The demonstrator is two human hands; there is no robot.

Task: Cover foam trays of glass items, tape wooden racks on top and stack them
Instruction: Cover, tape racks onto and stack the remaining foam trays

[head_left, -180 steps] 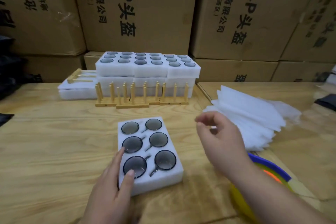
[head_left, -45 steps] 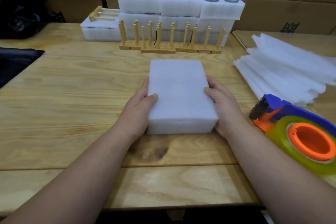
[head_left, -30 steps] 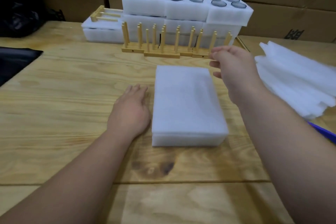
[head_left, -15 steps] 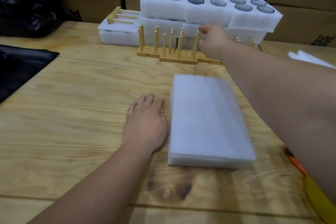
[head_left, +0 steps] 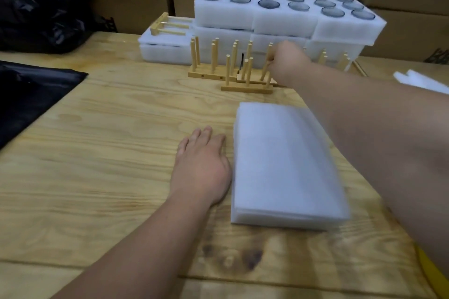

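The left hand (head_left: pixel 202 165) lies flat, fingers straight, on the bench (head_left: pixel 109 153), just beside the covered foam tray (head_left: pixel 284 165) on its right. Beyond the tray, the right hand (head_left: pixel 285 60) curls round a peg of a wooden rack (head_left: pixel 246 82). Behind that hand, stacked foam trays (head_left: pixel 279 19) hold glass items (head_left: pixel 268 3).

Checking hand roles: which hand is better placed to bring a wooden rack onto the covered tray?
Right. The right hand already grips a peg of a rack; the left hand lies flat on the table beside the covered tray.
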